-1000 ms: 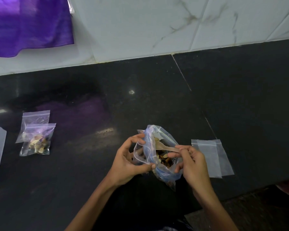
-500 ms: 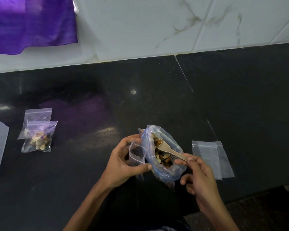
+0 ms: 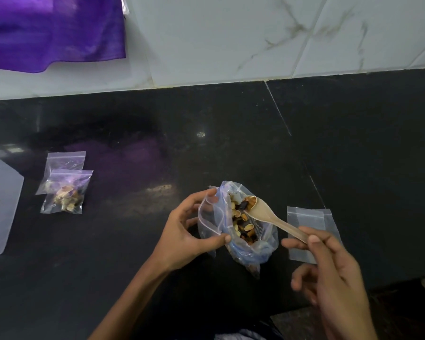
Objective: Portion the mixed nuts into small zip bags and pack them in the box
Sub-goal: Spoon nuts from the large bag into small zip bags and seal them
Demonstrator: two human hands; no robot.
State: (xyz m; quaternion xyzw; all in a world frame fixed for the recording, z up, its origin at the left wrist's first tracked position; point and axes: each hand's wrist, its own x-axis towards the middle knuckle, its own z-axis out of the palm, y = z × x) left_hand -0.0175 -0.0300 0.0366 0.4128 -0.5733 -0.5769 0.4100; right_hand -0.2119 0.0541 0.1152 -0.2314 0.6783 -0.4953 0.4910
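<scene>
The left hand [image 3: 182, 239] pinches a small bag [image 3: 210, 219]; the right hand [image 3: 329, 268] pinches a spoon [image 3: 268, 214] over the nuts [image 3: 242, 224]. No writing is readable.

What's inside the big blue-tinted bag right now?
Mixed nuts fill the large bag, and the wooden spoon has its bowl dipped in, carrying a few pieces. How deep the nuts go is hidden by the crumpled plastic and the small zip bag.

Bare counter [image 3: 138, 231] lies open between filled bags [image 3: 64, 190] and hands [image 3: 182, 231].
</scene>
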